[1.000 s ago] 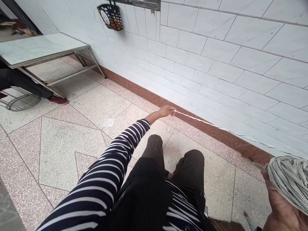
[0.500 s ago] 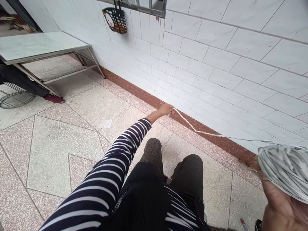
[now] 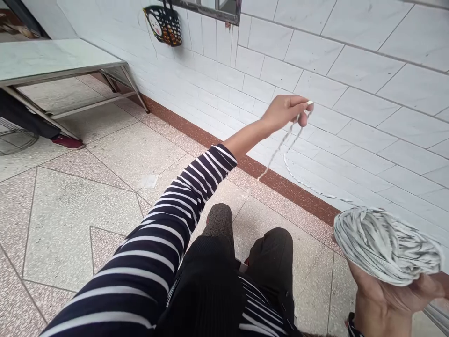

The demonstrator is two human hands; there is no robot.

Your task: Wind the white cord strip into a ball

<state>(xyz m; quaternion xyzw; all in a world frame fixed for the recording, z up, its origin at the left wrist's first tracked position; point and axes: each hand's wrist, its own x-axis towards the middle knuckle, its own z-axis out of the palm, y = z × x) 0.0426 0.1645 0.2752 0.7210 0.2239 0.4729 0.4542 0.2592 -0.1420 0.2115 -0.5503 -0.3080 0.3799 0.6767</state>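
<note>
left hand [image 3: 286,111] pinches cord [image 3: 286,166], right hand [image 3: 389,297] grips its bundle [image 3: 386,245]; basket [image 3: 163,25] hangs beyond; table [image 3: 52,58], someone's leg [image 3: 28,119] are cut off.

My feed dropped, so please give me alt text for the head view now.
The left hand pinches a thin cord that runs to a pale wound bundle held in the right hand. Another length hangs from the left hand before a white tiled wall.
</note>
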